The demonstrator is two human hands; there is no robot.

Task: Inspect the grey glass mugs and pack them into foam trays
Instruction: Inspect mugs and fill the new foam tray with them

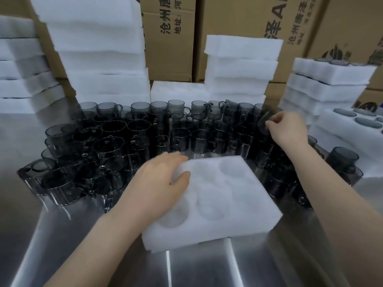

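We see a white, soft foam tray [228,204] with round pockets near the steel table's [62,235] front edge. Our left hand [157,183] lies loosely open on it; our right hand [288,129] pinches a blurred grey glass mug [262,121] behind.

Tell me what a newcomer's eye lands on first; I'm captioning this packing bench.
A crowd of grey glass mugs fills the middle of the steel table. In front lies an empty foam tray, the left hand resting on its left edge while the right hand pinches a mug at the crowd's right. White foam stacks rise behind.
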